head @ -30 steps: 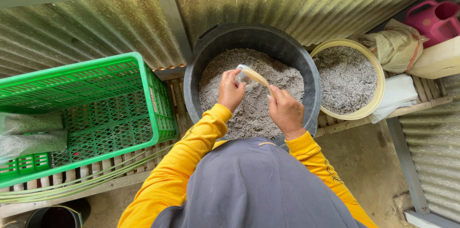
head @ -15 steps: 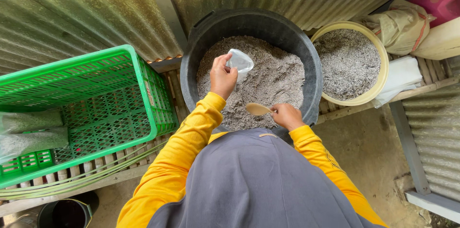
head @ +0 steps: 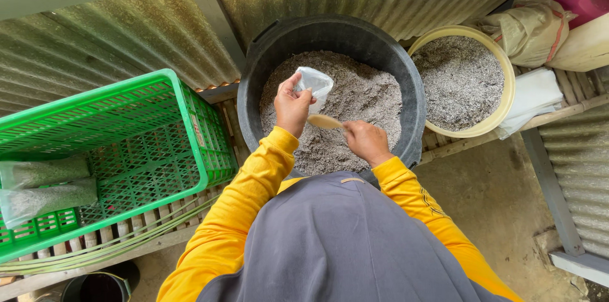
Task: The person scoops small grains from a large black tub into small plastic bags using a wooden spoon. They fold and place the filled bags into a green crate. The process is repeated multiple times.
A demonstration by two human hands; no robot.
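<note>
Filling step: clear bag [head: 315, 80] is pinched open by left hand [head: 293, 106]; scoop [head: 325, 122], gripped by right hand [head: 366, 142], sits just below. Tipping in looks due next.

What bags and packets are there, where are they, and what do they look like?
Small clear plastic bag: held open by the left hand over the black tub.
Two filled clear packets: lying in the green crate, left end, greyish inside.
Tan sack: top right, crumpled, behind the yellow basin.
No signs or screens.
</note>
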